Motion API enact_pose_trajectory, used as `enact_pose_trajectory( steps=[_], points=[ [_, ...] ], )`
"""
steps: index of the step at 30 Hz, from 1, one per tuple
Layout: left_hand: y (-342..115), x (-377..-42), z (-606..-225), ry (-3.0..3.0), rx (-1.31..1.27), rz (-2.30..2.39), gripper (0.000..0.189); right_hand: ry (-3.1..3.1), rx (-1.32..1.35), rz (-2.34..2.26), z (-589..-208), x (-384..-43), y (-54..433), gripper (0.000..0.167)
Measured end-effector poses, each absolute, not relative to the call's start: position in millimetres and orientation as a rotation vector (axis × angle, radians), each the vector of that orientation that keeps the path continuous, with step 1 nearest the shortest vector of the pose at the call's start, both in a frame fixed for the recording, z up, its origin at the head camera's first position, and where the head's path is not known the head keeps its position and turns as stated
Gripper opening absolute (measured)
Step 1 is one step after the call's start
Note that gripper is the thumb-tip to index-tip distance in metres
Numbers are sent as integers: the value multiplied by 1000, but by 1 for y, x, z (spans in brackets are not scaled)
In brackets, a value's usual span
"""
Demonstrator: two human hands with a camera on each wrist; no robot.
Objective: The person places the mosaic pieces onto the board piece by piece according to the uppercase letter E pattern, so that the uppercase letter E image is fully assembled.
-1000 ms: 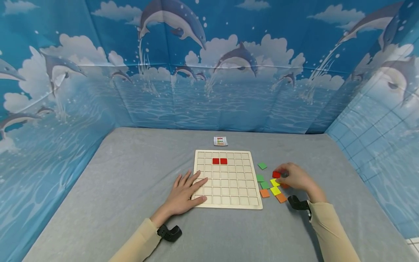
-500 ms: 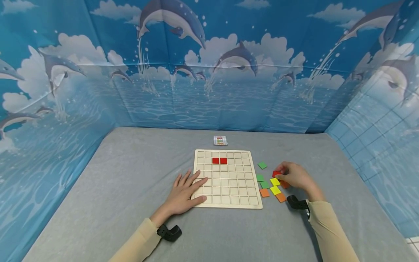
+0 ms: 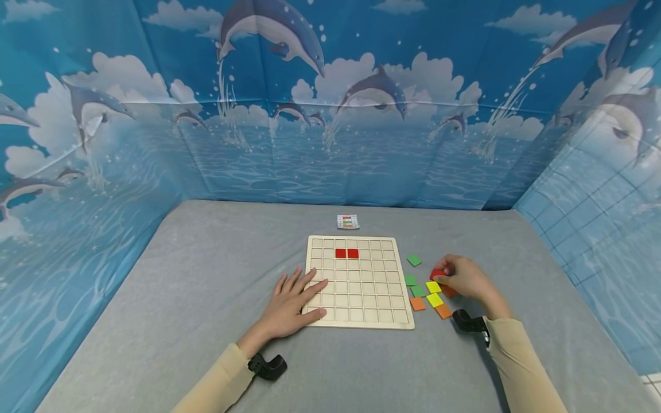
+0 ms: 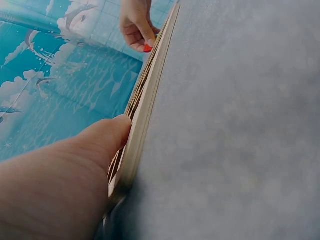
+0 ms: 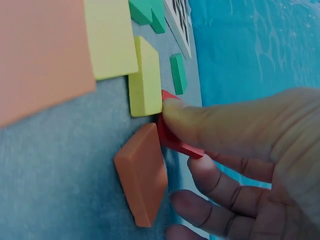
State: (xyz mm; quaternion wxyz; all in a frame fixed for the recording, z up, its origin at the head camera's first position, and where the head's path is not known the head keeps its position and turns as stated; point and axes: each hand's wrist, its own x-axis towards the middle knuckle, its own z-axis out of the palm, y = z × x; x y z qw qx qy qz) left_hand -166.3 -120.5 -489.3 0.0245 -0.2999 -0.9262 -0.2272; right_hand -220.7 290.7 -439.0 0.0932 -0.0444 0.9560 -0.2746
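- The red tile (image 5: 176, 141) is in my pinch, to the right of the board (image 3: 379, 287) and apart from it; I can't tell whether it is clear of the grey cloth (image 3: 232, 275).
- A yellow tile (image 5: 145, 80) and an orange tile (image 5: 142, 172) crowd it on the side toward me, so I judge a careless lift or sideways drag could knock them out of place.
- My thumb covers part of its face. If that grip sits too near an edge, the tile could twist or slip as I raise it.
- My right hand (image 3: 467, 278) reaches in from the board's right, wrist bent down, thumb pressing the tile against the fingertips behind, lower fingers curled loosely beneath.
- My left hand (image 3: 285, 312) lies with fingers spread over the board's near left part, thumb at the near edge, gripping nothing. Should that weight ease or shift, I think the board could slide.
- Within the board, two red tiles (image 3: 340, 253) sit side by side toward its far edge.
- A green tile (image 3: 414, 260) lies just right of the board, farther from me than the other loose ones.
- Beyond the board's far edge is a small patterned card (image 3: 348, 222).
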Motion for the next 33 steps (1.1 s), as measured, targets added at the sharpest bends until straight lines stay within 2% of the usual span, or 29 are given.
enact_pose_trajectory(
  steps=[13,23,33],
  points=[
    [-120,-167,-491,-2865,-927,-705,61,2900,-215,-841,-432,-217,283,14],
    [-120,-167,-491,-2862,-930,-709,61,3089,-360,-1006,-434,-221,251,14],
    [-120,-166,-489,-2861,-926,-717,61,2983,-509,-1156,-444,-238,209,15]
  ],
)
